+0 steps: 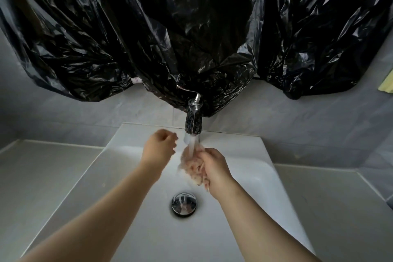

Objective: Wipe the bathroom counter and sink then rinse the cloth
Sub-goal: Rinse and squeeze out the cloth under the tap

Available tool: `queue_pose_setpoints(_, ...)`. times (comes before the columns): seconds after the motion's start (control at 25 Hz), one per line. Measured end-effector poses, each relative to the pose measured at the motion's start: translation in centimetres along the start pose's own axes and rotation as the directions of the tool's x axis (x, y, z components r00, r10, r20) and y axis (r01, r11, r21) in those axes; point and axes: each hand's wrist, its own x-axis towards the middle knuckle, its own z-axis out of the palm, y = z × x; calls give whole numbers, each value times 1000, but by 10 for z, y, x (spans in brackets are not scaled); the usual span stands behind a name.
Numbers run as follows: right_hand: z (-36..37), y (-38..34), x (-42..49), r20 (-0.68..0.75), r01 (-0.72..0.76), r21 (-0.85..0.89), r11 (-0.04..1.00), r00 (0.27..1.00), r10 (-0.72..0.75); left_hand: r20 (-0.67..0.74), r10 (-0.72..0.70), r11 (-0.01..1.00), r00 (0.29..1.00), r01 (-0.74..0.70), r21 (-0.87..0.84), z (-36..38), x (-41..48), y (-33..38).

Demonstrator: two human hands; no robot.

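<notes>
At the centre of the frame, a bunched cloth point(192, 166) is clenched in the right hand point(214, 168) under water running from the tap point(194, 122), above the sink point(136, 176). The left hand point(158, 149), loosely curled and empty, is held just left of the stream.

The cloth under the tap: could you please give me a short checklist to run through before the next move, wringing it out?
1. Water is running from the faucet onto the cloth: ok.
2. Right hand has the cloth bunched in its fingers: ok.
3. Left hand is free to join the wringing, loosely curled beside the stream and holding nothing: ok.
4. Cloth is over the sink, so drips land in the basin: ok.
5. Drain lets water through: cannot tell.
6. Cloth is rinsed clean: cannot tell, it is blurred.
</notes>
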Motion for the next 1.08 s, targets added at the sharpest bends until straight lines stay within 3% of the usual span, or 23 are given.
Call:
queue_pose_setpoints(0.08, 0, 5, -2, -16, -6, 45, 999, 1000, 7, 163, -53, 998, 985, 56, -14, 5, -12, -23)
queue_pose_setpoints(0.16, -1, 18, 6, -45, 46, -59, 997, 998, -49, 400, -128, 976, 907, 186, -109, 11, -19, -38)
queue_pose_setpoints(0.2, -2, 25, 12, -89, 89, -167, 982, 991, -105, 443, -137, 967, 886, 216, -132, 14, -18, -43)
queue_pose_setpoints(0.28, -5, 35, 19, -160, 183, -390, 902, 952, -263, 378, -126, 975, 917, 185, -123, 17, -15, -47)
queue_pose_setpoints(0.32, -7, 38, 24, -189, 216, -416, 883, 930, -317, 327, -122, 984, 937, 158, -86, 18, -14, -48)
queue_pose_setpoints(0.4, -7, 40, 27, -210, 244, -329, 912, 923, -322, 321, -77, 993, 944, 102, -61, 18, -15, -49)
queue_pose_setpoints(0.48, -7, 44, 29, -223, 219, -271, 937, 933, -283, 425, 12, 984, 905, 64, -164, 16, -16, -51)
queue_pose_setpoints(0.6, -3, 53, 26, -203, 197, -276, 941, 945, -257, 430, -25, 941, 903, 167, -295, 15, -6, -67)
queue_pose_setpoints(0.68, -1, 57, 22, -142, 166, -248, 954, 968, -205, 393, -52, 972, 918, 137, -192, 16, 2, -77)
queue_pose_setpoints(0.76, -3, 56, 23, -123, 144, -204, 968, 978, -171, 376, -22, 998, 926, 1, 55, 15, 7, -82)
queue_pose_setpoints(0.84, -5, 57, 29, -120, 169, -248, 954, 972, -204, 343, 51, 926, 938, -173, 335, 9, 11, -81)
queue_pose_setpoints(0.88, -6, 57, 31, -110, 194, -314, 930, 965, -238, 333, 74, 905, 940, -203, 374, 5, 13, -80)
queue_pose_setpoints(0.92, -6, 57, 32, -105, 209, -365, 907, 959, -263, 346, 84, 929, 935, -199, 313, 2, 14, -78)
queue_pose_setpoints(1.0, -8, 56, 33, -123, 197, -407, 892, 956, -267, 378, 99, 995, 920, -97, -26, -1, 13, -74)
queue_pose_setpoints(1.08, -11, 55, 32, -58, 128, -405, 905, 985, -165, 433, 161, 967, 887, -53, -249, -2, 11, -71)
